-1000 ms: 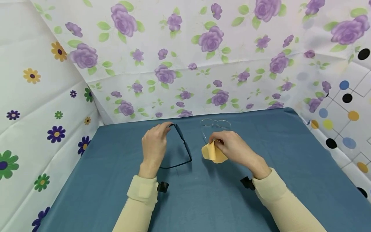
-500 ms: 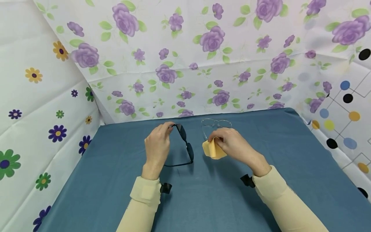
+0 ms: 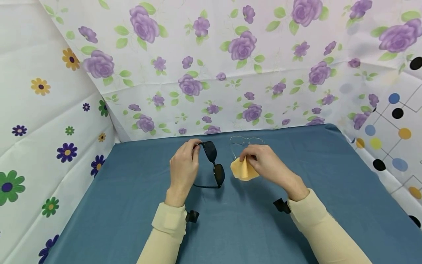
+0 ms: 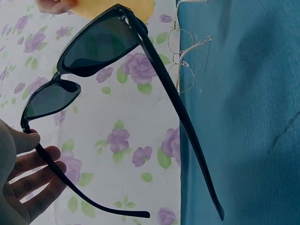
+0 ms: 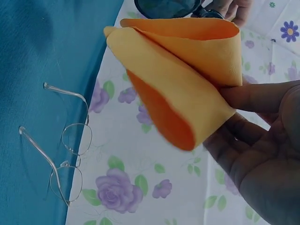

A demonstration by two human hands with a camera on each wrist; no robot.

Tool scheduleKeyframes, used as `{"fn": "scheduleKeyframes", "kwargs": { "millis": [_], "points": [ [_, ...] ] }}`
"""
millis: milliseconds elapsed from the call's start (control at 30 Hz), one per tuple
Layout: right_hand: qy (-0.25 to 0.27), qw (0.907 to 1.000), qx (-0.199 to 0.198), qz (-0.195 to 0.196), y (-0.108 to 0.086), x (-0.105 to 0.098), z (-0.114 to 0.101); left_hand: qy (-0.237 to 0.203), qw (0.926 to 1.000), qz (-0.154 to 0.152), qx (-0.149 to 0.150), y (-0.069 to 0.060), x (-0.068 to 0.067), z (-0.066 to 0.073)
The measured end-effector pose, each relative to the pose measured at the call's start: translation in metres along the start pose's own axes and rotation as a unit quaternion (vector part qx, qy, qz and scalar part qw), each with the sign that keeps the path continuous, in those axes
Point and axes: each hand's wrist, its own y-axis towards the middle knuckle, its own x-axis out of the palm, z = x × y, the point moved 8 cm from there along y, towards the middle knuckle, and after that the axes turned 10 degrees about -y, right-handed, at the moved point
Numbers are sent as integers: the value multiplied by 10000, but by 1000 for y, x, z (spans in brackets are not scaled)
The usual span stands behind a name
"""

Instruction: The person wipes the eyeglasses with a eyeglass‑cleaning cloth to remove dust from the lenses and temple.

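Left hand (image 3: 183, 169) pinched black-framed, dark-lensed sunglasses (image 3: 219, 174) by temple; right hand (image 3: 269, 165) pinched folded yellow cloth (image 3: 243, 170). Thin-rimmed clear eyeglasses (image 3: 237, 140) lay near far edge of blue cloth-covered surface (image 3: 108, 205).

Glossy plastic, thin metal, matt cloth

Sunglasses (image 3: 219, 174): blk frame, plastic-look, semi-gloss; lenses dk, smooth, glossy. Wire specs (image 5: 67, 182): thin metal-look rims, shiny. Yellow cloth (image 5: 171, 84): matt, smooth, w/ soft folds. Desk cover (image 3: 247, 234): blue fabric, matt, lt creases. Floral backdrop (image 3: 283, 44): smooth, creased sheet; fabric vs. plastic, can't tell. Sleeves (image 3: 168, 222): matt fabric.
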Motion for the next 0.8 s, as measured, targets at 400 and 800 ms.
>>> {"fn": "scheduleKeyframes", "kwargs": {
  "millis": [400, 800],
  "points": [
    [149, 9995, 182, -201, 1, 2, 3, -196, 9997, 144, 0, 1, 1, 0],
    [83, 9945, 492, 922, 5, -10, 2, -391, 9992, 68, 33, 0, 6, 4]
  ]
}}
